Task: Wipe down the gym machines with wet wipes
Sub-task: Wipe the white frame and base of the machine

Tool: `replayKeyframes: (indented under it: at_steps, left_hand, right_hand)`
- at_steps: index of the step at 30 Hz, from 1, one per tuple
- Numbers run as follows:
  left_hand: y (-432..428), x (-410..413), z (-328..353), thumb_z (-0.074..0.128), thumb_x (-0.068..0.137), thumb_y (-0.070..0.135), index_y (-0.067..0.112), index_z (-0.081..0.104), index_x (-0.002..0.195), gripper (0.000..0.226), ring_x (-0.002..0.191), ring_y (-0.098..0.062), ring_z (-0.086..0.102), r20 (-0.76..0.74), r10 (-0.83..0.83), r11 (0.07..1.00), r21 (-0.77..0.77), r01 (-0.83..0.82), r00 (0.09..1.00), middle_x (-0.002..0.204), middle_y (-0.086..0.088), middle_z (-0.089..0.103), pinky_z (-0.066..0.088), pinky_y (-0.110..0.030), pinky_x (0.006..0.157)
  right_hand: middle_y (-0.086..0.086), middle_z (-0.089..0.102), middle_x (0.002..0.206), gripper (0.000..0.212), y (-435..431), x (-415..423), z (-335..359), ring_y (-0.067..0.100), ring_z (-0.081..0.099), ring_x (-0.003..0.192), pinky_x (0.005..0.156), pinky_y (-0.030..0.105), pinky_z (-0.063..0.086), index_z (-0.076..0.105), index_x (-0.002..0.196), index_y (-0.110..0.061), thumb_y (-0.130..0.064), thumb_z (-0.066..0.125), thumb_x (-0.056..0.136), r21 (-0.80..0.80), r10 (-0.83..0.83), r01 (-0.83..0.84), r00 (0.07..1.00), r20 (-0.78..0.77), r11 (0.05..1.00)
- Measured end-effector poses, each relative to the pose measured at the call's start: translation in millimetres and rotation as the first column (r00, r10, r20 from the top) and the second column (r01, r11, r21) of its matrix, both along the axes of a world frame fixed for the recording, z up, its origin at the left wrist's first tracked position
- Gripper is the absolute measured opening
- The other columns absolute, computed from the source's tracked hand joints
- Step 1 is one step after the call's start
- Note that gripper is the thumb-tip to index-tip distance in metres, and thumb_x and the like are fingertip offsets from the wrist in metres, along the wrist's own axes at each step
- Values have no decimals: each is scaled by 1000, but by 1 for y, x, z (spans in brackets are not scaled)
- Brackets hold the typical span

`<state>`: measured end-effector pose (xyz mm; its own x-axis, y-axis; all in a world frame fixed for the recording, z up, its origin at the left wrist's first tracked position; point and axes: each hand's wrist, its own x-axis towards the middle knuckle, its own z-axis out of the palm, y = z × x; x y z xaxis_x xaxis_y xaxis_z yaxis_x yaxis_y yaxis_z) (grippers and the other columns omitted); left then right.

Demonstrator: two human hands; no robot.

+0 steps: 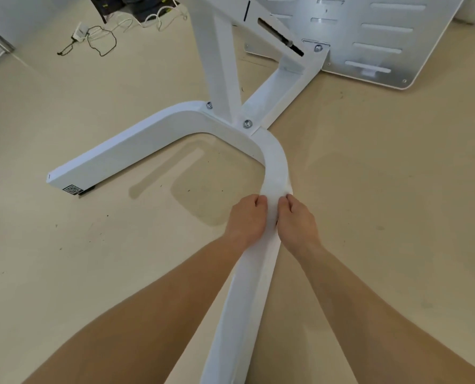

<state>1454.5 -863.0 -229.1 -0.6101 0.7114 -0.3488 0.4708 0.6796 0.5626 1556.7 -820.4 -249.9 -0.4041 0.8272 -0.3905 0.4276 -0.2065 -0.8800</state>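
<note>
Keeping the wet wipe (276, 187) taut over the gym machine's white base leg (248, 300) and sliding it with even pressure should clean the top and both sides. The left hand (247, 217) and right hand (297, 221) flank the leg, curled fingers each pinching a wipe edge. The wipe drapes the curve just beyond their knuckles.

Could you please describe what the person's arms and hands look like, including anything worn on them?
Both are bare: the left hand and right hand wear no gloves, and no ring, watch or bracelet shows. The left forearm and right forearm have no sleeves as far up as the frame reaches. No markings or tattoos are visible.
</note>
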Motion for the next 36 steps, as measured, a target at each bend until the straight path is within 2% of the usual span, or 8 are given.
replayKeyframes:
  at_steps: [5, 9, 14, 19, 27, 29, 33, 36]
  left_hand:
    - [11, -10, -8, 33, 108, 26, 14, 51, 79, 36, 73, -15, 52, 84, -29, 999, 28, 27, 996, 80, 2, 56, 38, -28, 65]
    - [32, -17, -10, 29, 109, 27, 15, 50, 81, 36, 82, -19, 53, 13, -117, 993, 23, 117, 993, 85, 1, 56, 35, -29, 71]
    - [75, -32, -8, 25, 110, 30, 4, 61, 98, 46, 96, -32, 60, -6, -133, 991, -11, 133, 991, 104, -18, 65, 37, -30, 76]
    - [52, -28, -18, 20, 109, 36, 6, 63, 98, 53, 92, -28, 63, -36, -186, 982, -14, 186, 982, 97, -10, 66, 45, -35, 79]
    - [83, -33, -20, 21, 110, 36, 10, 57, 96, 47, 89, -27, 58, 33, -9, 1000, 13, 9, 999, 98, -10, 61, 38, -31, 75]
    - [94, -36, -17, 21, 110, 34, 8, 58, 101, 46, 93, -29, 57, 23, 23, 999, 26, -24, 999, 102, -12, 61, 37, -31, 76]
    - [118, -49, -18, 19, 110, 28, -2, 56, 119, 48, 114, -36, 58, 26, 68, 997, 27, -68, 997, 121, -21, 60, 44, -39, 88]
    - [130, -57, -18, 18, 110, 28, -4, 53, 125, 50, 117, -38, 57, 15, 108, 994, 22, -108, 994, 127, -24, 58, 44, -41, 97]
  right_hand:
    - [0, 63, 95, 36, 7, -8, -12, 13, 58, 82, 65, 21, 42, 55, 107, -7, -35, 30, 107, -44, -2, 0, 999, -43, 999]
    - [5, 63, 100, 38, 26, -20, -15, 24, 59, 89, 72, 35, 42, 54, 110, -6, -35, 30, 107, -11, 15, -15, 1000, -7, 1000]
    - [12, 64, 119, 43, 80, -45, -11, 31, 58, 107, 86, 34, 41, 58, 122, -5, -33, 29, 108, 72, 81, -87, 993, 90, 994]
    - [9, 66, 105, 37, 68, -29, -18, 26, 59, 92, 72, 35, 38, 56, 112, -11, -36, 29, 108, 137, 147, -164, 981, 125, 977]
    - [7, 64, 116, 36, 113, -60, -18, 28, 58, 105, 85, 34, 41, 57, 121, -10, -32, 31, 108, 165, 186, -202, 977, 106, 965]
    - [9, 63, 113, 35, 127, -72, -19, 28, 56, 102, 82, 32, 37, 57, 115, -8, -30, 30, 108, 187, 208, -228, 970, 123, 955]
    - [1, 54, 84, 36, 157, -93, -20, 20, 48, 80, 72, 29, 33, 47, 76, -18, -26, 32, 108, 206, 267, -293, 953, 145, 934]
    - [-5, 48, 72, 42, 172, -105, -19, 13, 44, 66, 58, 26, 31, 42, 67, -21, -26, 34, 108, 188, 304, -326, 943, 138, 927]
